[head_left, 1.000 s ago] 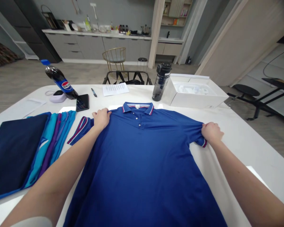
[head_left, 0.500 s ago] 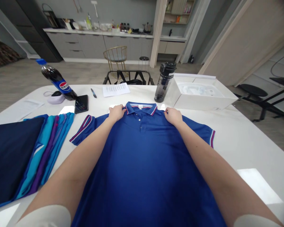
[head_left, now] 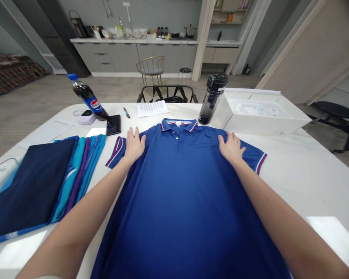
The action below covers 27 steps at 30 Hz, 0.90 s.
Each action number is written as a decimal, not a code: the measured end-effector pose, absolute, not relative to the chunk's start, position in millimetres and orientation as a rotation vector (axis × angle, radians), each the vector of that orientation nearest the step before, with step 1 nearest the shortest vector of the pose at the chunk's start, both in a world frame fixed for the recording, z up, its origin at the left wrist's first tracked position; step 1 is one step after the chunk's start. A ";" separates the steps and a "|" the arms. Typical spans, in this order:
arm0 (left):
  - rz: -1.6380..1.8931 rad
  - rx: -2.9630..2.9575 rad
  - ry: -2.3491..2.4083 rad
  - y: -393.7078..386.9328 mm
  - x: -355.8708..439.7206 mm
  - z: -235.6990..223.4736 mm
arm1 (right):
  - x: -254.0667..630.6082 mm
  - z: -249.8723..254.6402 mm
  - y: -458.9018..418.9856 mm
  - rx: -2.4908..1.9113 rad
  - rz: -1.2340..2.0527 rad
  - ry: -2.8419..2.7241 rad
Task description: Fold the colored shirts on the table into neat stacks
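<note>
A blue polo shirt (head_left: pixel 180 186) with a red-and-white striped collar and cuffs lies spread face up on the white table (head_left: pixel 305 174). My left hand (head_left: pixel 134 144) rests flat on the shirt's left shoulder, fingers stretched out, holding nothing. My right hand (head_left: pixel 231 147) lies flat on the right shoulder, fingers spread. Both sleeves stick out to the sides beyond my hands.
A stack of folded shirts (head_left: pixel 37 186) in navy, teal and purple lies at the left. Behind the polo stand a cola bottle (head_left: pixel 88 97), a phone (head_left: pixel 114 124), a pen (head_left: pixel 126 112), a printed sheet (head_left: pixel 152 108), a dark drinking bottle (head_left: pixel 213 99) and an open white box (head_left: pixel 261 116).
My hands went from the sleeve ends to the collar, then slid outward from the collar onto the shoulders and opened flat. The camera view shifted slightly.
</note>
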State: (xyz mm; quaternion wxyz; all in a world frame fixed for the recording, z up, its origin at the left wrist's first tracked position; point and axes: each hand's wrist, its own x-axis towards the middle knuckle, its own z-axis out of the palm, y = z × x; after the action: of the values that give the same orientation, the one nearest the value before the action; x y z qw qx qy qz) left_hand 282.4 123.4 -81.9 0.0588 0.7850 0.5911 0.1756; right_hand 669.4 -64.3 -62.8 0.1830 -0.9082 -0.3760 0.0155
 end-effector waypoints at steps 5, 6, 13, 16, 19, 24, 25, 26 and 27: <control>0.149 2.479 1.780 103.3 198.4 -85.4 | 705.3 -85.9 -126.0 -2.724 0.182 -1.077; 0.122 2.470 1.867 100.3 188.3 -82.7 | 709.8 -89.0 -130.8 -2.740 0.179 -1.103; 0.339 2.662 1.857 82.6 223.6 -50.9 | 701.5 -70.4 -122.1 -2.758 0.197 -1.168; 0.199 2.634 1.562 77.2 282.9 -50.5 | 663.8 -56.8 -98.8 -2.682 0.089 -1.365; 0.083 2.539 1.438 70.1 333.9 -62.6 | 614.1 -58.3 -72.4 -2.579 0.158 -1.628; 0.116 2.535 1.478 66.4 338.5 -84.4 | 587.4 -79.1 -65.1 -2.542 0.237 -1.667; 0.121 2.536 1.493 68.5 327.5 -86.3 | 595.5 -81.0 -71.0 -2.558 0.222 -1.642; 0.119 2.532 1.511 71.1 314.4 -87.1 | 606.7 -81.6 -78.6 -2.581 0.208 -1.612; 0.117 2.526 1.535 73.8 300.5 -86.9 | 619.8 -80.8 -87.3 -2.608 0.202 -1.575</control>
State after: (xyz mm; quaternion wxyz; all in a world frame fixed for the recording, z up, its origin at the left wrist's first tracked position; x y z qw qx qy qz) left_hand 300.5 73.8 -86.9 0.0914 0.8503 0.5168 0.0394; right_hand 619.8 -87.3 -80.8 0.0442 -0.8532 -0.5155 0.0660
